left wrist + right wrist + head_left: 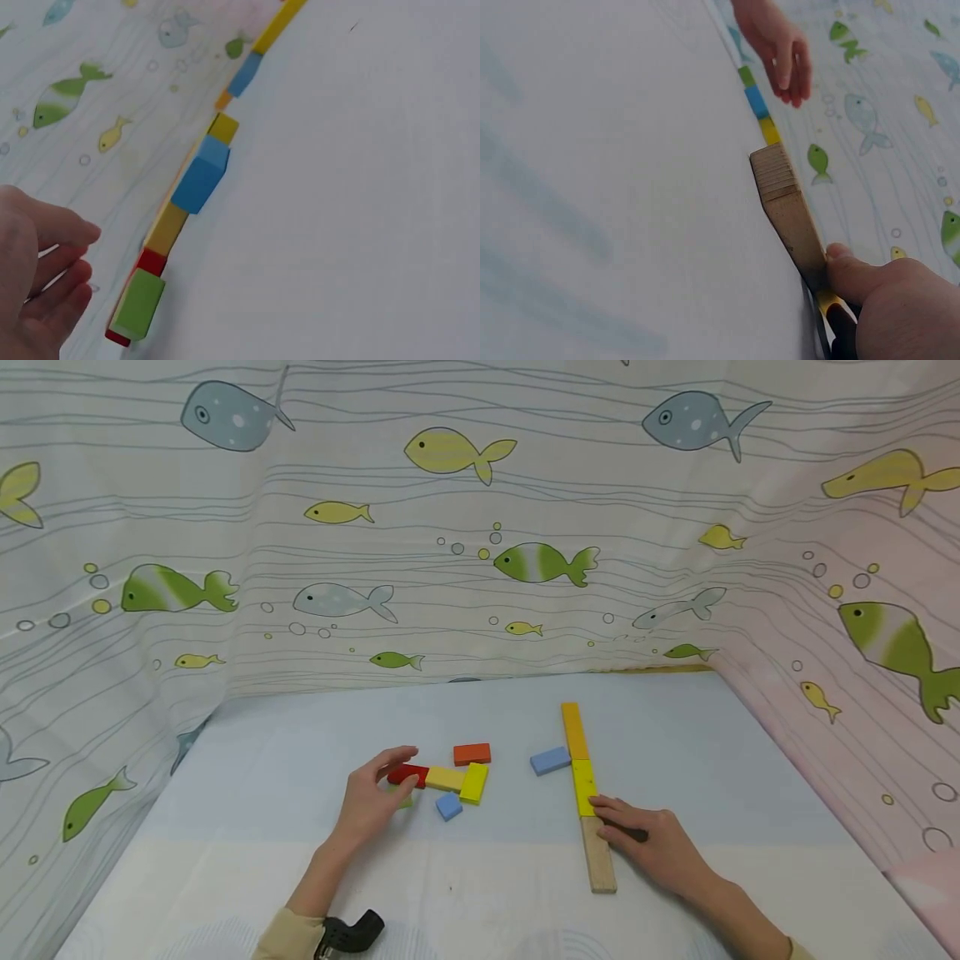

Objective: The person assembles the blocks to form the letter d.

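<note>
My left hand is at the left cluster, fingers loosely bent about a red block. In the left wrist view, the hand is apart from the blocks. A green block lies by the red one, partly hidden in the head view. My right hand touches the right side of a straight row, its fingertips at a yellow block and a plain wooden block. An orange-yellow block forms the row's far end. Under the right hand, a dark shape is unclear.
Beside the red block lie a tan block, a bright yellow block and a small blue block. An orange-red block sits behind them. Another blue block adjoins the row's left side. Fish-patterned cloth surrounds the table.
</note>
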`<state>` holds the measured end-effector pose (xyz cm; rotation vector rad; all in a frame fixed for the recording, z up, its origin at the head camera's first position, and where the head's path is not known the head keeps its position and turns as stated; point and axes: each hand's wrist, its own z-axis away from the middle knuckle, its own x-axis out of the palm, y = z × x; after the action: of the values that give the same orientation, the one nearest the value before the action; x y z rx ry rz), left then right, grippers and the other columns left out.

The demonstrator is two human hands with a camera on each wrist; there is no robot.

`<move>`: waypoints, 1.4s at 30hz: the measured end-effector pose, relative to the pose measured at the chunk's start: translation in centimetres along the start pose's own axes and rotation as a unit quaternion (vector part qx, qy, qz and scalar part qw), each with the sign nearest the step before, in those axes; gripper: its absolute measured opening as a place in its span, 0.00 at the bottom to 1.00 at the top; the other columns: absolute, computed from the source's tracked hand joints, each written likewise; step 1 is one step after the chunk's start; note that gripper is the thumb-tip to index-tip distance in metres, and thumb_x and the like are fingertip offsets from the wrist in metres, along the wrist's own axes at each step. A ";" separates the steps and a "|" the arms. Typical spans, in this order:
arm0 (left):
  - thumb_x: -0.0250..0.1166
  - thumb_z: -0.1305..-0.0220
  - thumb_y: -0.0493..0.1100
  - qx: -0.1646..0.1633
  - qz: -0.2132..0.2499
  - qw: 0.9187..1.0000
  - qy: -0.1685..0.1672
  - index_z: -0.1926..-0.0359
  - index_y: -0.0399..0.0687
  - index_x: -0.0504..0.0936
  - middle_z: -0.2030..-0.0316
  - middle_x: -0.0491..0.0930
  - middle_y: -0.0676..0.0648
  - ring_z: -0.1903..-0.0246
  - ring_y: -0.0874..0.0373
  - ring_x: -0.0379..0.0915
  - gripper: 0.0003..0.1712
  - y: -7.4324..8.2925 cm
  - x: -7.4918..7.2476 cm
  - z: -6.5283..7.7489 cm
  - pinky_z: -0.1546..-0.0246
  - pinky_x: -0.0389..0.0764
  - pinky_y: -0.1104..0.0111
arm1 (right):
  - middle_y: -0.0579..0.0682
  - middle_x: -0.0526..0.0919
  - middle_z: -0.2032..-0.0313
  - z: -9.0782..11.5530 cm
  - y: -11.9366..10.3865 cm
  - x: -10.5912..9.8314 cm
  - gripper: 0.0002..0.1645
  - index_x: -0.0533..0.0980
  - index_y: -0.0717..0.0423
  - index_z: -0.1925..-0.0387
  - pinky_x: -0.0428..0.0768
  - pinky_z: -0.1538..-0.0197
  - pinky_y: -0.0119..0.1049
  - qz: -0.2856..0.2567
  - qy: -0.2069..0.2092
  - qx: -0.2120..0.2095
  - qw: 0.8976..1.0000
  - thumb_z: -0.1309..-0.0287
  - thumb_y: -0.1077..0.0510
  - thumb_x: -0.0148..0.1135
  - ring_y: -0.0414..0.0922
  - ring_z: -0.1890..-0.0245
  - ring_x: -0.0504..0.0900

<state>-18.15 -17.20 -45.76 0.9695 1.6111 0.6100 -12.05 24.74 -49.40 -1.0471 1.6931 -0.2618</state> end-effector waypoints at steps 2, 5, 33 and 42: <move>0.69 0.36 0.38 -0.007 -0.005 1.000 0.002 0.40 0.50 0.79 0.43 0.81 0.49 0.40 0.49 0.75 0.24 -0.3 -0.3 0.0 0.38 0.76 0.51 | 0.45 0.84 0.44 0.0 0.0 0.1 0.21 0.84 0.50 0.46 0.68 0.42 0.13 0.002 -0.001 0.002 1.000 0.41 0.53 0.71 0.45 0.42 0.81; 0.69 0.37 0.37 -0.015 -0.011 1.000 0.003 0.39 0.50 0.79 0.42 0.81 0.48 0.39 0.49 0.75 0.24 -0.7 -0.7 -0.1 0.38 0.76 0.52 | 0.41 0.84 0.44 0.0 0.0 0.1 0.20 0.84 0.49 0.46 0.67 0.42 0.12 0.007 -0.004 0.011 1.000 0.41 0.52 0.70 0.43 0.42 0.81; 0.66 0.38 0.36 -0.078 -0.060 0.995 -0.005 0.37 0.45 0.77 0.40 0.78 0.43 0.38 0.46 0.71 0.27 -2.0 0.2 -0.1 0.35 0.72 0.49 | 0.45 0.84 0.44 -0.1 -0.1 0.0 0.21 0.84 0.51 0.46 0.68 0.42 0.13 -0.005 0.004 -0.005 1.000 0.43 0.55 0.72 0.45 0.42 0.81; 0.64 0.39 0.34 -0.090 -0.053 0.994 -0.008 0.37 0.47 0.77 0.37 0.76 0.42 0.36 0.45 0.69 0.28 -1.8 0.4 0.0 0.33 0.70 0.49 | 0.45 0.84 0.45 0.0 -0.2 -0.1 0.22 0.84 0.50 0.46 0.68 0.42 0.12 -0.007 0.003 0.005 1.000 0.43 0.54 0.72 0.45 0.42 0.81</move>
<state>-18.64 -17.80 -47.47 0.7498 1.5534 0.6611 -11.98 24.71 -49.17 -1.0521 1.6885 -0.2829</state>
